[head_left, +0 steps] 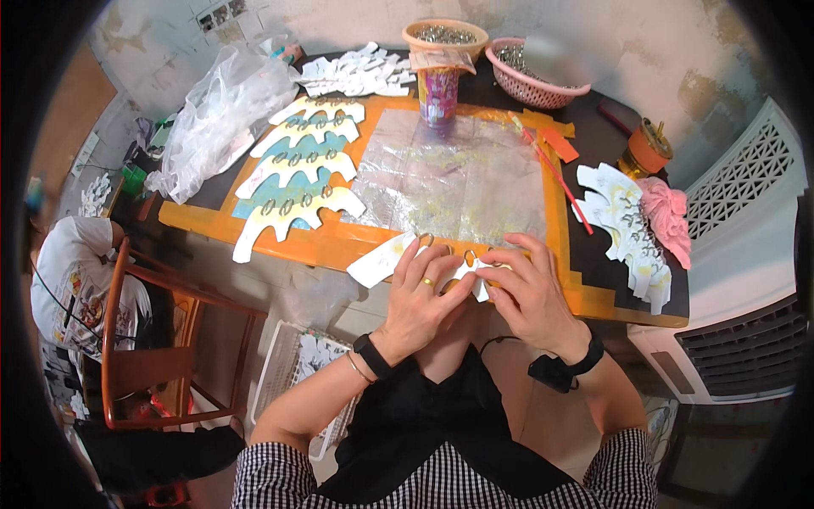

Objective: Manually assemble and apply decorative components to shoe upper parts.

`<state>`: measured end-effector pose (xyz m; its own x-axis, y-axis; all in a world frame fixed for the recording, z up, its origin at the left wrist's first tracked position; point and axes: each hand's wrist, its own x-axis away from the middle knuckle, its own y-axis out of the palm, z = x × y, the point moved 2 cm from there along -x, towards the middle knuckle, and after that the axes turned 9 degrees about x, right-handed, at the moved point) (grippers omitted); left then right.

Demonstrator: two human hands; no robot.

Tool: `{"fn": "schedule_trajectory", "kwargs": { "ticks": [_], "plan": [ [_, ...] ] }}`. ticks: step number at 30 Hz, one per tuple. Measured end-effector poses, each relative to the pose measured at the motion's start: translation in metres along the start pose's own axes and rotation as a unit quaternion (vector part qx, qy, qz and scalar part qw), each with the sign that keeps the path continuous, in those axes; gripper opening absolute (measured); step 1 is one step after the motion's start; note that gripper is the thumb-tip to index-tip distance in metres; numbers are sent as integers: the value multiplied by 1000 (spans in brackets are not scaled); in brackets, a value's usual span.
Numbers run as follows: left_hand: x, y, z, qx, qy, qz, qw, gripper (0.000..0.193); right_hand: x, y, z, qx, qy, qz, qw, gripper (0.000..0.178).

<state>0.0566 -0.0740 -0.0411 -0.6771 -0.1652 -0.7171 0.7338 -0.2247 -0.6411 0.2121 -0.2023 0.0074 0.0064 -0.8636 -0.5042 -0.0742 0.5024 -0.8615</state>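
Near the table's front edge, a white scalloped card strip [379, 260] with small metal rings is between my hands. My left hand [417, 299] is closed on its middle, fingers bent over it, with a ring upright beside the fingertips. My right hand [536, 297] pinches the strip's other end, partly hiding it. A metal ring [471, 257] stands between the two hands. To the left, several similar white and yellow scalloped strips [292, 214] lie in rows, each bearing rings. Further right, a pile of ringed strips [623, 229] lies by a pink cloth [666, 216].
An orange-taped plastic sheet [449, 182] covers the table. Behind it stand a purple cup [438, 97], a peach basket [415, 36] and a pink basket [526, 89] of metal pieces, and a white strip pile [356, 69]. A wooden chair [144, 382] and seated person [76, 271] are left.
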Motion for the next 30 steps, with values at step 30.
{"fn": "schedule_trajectory", "kwargs": {
  "ticks": [30],
  "plan": [
    [28,-4,4,48,-35,-56,997,73,0,-3,63,-334,298,18,894,21]
  ]
}}
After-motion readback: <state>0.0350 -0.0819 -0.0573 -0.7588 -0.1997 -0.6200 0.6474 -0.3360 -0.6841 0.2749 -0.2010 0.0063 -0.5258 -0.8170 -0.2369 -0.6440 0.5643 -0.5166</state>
